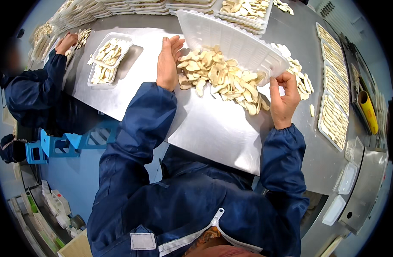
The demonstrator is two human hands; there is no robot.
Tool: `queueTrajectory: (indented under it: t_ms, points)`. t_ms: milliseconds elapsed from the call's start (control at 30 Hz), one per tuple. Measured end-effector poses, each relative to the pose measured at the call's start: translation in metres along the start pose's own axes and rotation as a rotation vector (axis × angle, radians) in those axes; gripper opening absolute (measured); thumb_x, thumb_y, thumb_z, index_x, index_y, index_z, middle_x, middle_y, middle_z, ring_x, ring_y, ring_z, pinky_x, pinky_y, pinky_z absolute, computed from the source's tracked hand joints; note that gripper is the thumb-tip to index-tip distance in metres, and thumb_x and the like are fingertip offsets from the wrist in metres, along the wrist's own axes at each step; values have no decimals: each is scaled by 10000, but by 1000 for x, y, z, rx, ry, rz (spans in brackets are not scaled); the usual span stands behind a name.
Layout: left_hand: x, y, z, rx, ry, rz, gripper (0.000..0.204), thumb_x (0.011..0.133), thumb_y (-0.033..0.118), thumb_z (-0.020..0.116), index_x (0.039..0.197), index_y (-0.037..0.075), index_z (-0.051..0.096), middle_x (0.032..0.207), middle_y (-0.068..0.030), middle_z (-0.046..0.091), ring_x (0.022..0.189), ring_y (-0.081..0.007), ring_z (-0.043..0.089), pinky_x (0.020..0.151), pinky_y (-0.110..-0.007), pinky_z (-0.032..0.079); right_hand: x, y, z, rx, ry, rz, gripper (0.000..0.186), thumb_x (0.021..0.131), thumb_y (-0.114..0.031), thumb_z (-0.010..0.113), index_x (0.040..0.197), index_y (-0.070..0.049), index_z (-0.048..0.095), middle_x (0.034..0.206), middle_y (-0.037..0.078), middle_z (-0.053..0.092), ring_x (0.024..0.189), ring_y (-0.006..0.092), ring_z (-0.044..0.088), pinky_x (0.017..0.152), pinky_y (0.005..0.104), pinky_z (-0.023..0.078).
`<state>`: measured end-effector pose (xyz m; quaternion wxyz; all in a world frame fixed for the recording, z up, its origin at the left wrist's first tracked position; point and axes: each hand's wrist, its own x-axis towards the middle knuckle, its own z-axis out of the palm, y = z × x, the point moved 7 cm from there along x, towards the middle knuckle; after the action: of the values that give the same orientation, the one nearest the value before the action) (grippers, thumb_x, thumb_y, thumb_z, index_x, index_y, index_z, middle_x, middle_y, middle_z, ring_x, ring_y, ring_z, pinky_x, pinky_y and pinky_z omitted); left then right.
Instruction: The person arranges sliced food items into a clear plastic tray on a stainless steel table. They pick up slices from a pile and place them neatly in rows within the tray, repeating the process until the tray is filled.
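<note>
My right hand (284, 100) pinches the near right corner of a translucent plastic tray (231, 36), which is tipped up on its side behind a loose pile of pale, cream-coloured slices (218, 75). My left hand (167, 64) is raised at the left of the pile, beside the tray's left end, with its fingers extended and nothing visible in them. The pile lies on the steel table (192, 128) between my two hands. More loose slices (303, 81) lie to the right of the tilted tray.
Two small filled containers (103, 79) sit at the left. Filled trays (333, 120) line the right side; tray stacks (149, 6) stand behind. A co-worker's hand (66, 43) and sleeve are at the far left. Blue stools (51, 145) stand below.
</note>
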<state>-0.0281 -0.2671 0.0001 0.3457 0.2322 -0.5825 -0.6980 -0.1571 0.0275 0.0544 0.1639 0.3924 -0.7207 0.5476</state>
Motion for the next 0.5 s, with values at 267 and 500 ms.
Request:
queueTrajectory:
  t_ms: [267,500]
  points:
    - [-1,-7,5,-83,-29,-100,681,1068,498,217,1389,-72,406,1350,-225,532,1267,-290,498,1106,-387,370,13,-37,-9,-255,63,-443,175,806,94,677,928,0,593,1133,176,694,885,260,694,756,312,553]
    - [-3,9,-19,170,49,235,289,986,222,555,1164,12,645,1129,-78,660,1057,-153,580,926,-291,444,13,24,-53,185,288,52,120,875,52,672,941,5,584,960,103,679,838,148,650,760,265,514]
